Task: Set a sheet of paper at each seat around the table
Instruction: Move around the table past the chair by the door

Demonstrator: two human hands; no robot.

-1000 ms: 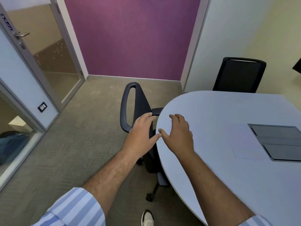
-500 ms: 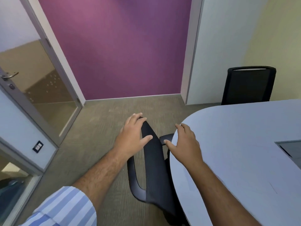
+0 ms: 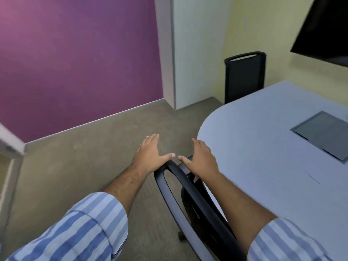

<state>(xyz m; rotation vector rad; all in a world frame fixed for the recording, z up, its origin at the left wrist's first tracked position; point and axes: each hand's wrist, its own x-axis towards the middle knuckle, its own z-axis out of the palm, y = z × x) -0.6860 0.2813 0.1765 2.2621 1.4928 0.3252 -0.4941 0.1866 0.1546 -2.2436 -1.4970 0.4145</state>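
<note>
The table fills the right of the view, pale, with a rounded end and a dark hatch set flush in its top. No sheet of paper can be made out on the part that shows, nor in either hand; where the paper lies cannot be told.

A black chair stands tucked against the near edge, its back running up to the hands. A second chair waits at the far side, pushed in under the edge.

The left hand lies flat at the top of the near chair's back, fingers spread, thumb stretched inward. The right hand rests beside it, fingers loosely splayed, clasping nothing. Probably they steady or shift the chair to make room at this seat.

Grey-brown carpet meets a purple wall, a white pillar and a pale yellow wall.
</note>
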